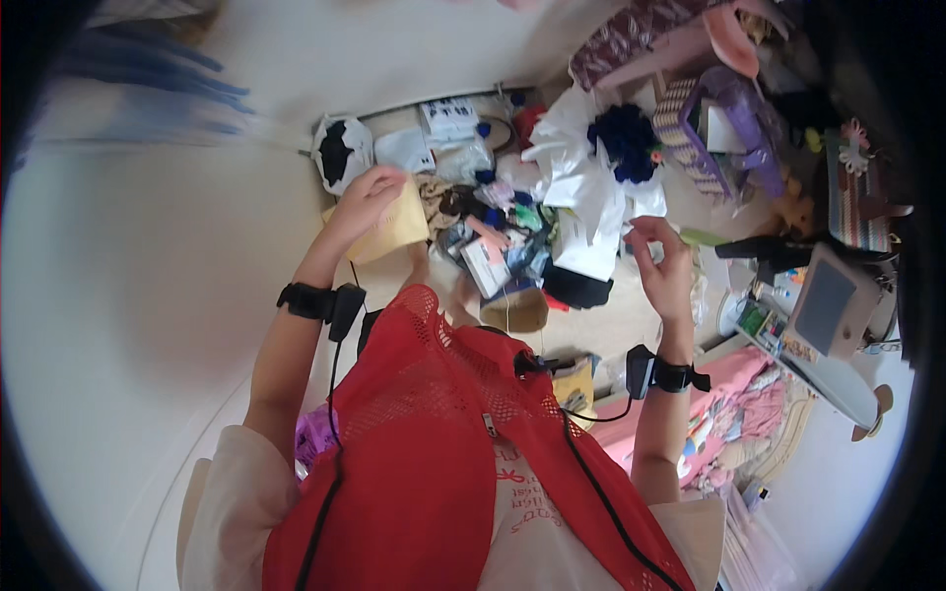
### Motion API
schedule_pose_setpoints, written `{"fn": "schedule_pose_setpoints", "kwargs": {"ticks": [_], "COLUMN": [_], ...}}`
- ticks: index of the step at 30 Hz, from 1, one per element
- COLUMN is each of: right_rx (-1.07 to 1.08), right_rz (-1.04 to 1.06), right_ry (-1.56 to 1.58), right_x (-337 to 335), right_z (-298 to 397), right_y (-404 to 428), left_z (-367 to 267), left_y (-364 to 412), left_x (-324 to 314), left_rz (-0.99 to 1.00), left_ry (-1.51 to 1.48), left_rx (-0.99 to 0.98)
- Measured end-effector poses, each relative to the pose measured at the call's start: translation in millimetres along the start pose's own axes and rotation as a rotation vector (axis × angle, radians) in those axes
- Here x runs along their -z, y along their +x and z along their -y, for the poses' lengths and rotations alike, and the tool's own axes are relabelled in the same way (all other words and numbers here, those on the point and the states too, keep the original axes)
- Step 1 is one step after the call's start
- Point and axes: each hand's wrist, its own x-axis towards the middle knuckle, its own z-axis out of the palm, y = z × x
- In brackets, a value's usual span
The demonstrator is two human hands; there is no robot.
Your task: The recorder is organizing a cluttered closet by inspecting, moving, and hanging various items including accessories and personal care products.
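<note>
My left hand [372, 193] is raised at the upper left, its fingers bunched at the top edge of a yellow bag or packet [392, 229], which seems to hang from them and hides part of a leg. My right hand [660, 258] is held up at the right with curled fingers, a gap between thumb and forefinger, and nothing visible in it. Beside it lie a white plastic bag [562, 148] and a white box or packet [587, 247]. Between the hands, a white box with print [485, 267] lies among crumpled clothes on the floor.
A white bag with dark contents [344, 154] and clear packets [462, 159] stand near the wall. Elsewhere are an open brown container [515, 310], black cloth [576, 287], a purple-trimmed woven basket [684, 140], a round-edged table [831, 380] and pink bedding [728, 391]. A thin cord crosses the pile.
</note>
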Motion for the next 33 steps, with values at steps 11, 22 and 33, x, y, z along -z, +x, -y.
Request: {"fn": "schedule_pose_setpoints", "kwargs": {"ticks": [11,22,33], "right_rx": [-0.194,-0.261,-0.377], "right_rz": [0.166,0.258,0.405], "right_ry": [0.204,0.198,0.197], "right_x": [-43,-105,-352], "right_z": [-121,-185,-379], "right_y": [-89,-91,-34], "left_z": [101,199,452], "left_y": [-103,-83,12], "left_x": [-76,-100,-124], "left_rz": [-0.053,-0.056,-0.117], "left_ry": [-0.037,-0.147,-0.221], "left_rx": [0.428,0.462,0.678]}}
